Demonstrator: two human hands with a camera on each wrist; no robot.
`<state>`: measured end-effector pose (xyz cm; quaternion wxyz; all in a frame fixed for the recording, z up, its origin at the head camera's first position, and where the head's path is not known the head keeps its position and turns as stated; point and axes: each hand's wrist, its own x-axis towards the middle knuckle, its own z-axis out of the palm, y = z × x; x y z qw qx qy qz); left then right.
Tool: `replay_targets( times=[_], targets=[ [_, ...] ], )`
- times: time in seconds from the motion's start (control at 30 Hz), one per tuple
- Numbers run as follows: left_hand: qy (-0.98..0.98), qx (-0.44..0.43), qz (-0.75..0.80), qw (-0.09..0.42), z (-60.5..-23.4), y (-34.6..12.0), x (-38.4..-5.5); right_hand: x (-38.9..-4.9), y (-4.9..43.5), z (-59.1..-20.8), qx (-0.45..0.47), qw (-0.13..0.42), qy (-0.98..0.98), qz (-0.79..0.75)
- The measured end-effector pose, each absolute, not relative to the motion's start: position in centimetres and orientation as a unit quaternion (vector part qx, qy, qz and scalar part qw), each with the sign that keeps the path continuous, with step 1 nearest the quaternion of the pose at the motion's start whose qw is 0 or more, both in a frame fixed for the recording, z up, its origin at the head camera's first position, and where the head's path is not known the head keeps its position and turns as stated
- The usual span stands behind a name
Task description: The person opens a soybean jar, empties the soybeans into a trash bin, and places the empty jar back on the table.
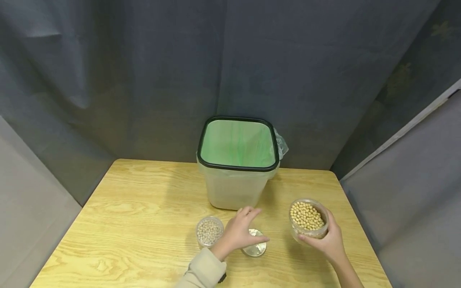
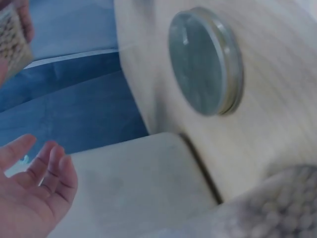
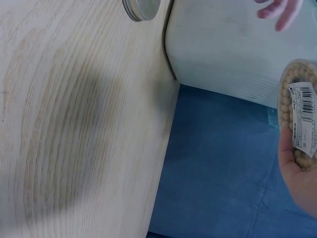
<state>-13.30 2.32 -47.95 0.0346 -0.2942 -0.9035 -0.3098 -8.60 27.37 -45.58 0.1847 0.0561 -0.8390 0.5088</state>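
My right hand (image 1: pixel 331 240) grips an open clear plastic jar (image 1: pixel 299 232) full of yellow soybeans (image 1: pixel 306 215), raised above the right part of the table and slightly tilted. A white barcode label (image 3: pixel 306 116) shows on the jar's bottom in the right wrist view. My left hand (image 1: pixel 237 232) hovers with spread fingers, holding nothing, in front of the bin. Beneath it a round metallic lid (image 1: pixel 255 250) lies on the table, partly hidden by the hand in the head view. Left of that hand stands a second clear jar (image 1: pixel 208 232) of paler beans.
A translucent bin (image 1: pixel 234 188) with a black rim and green inside stands at the table's back edge. Clear plastic film (image 1: pixel 282 145) sticks out at its right. Dark cloth (image 1: pixel 162 80) hangs behind the wooden table (image 1: pixel 126 216), and grey panels flank both sides.
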Motion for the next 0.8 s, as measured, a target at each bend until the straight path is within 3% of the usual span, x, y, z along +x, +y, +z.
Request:
replay_targets(
  times=[0.47,0.8],
  targets=[
    [-0.872,-0.315,-0.354,0.121,-43.7,0.1,-14.4,-8.6,27.8,-45.9,0.055,0.189,-0.845,0.497],
    [-0.841,-0.314,-0.383,0.217,-42.1,-1.9,-15.7,-8.6,27.9,-45.8,0.052,0.190,-0.845,0.496]
  ],
)
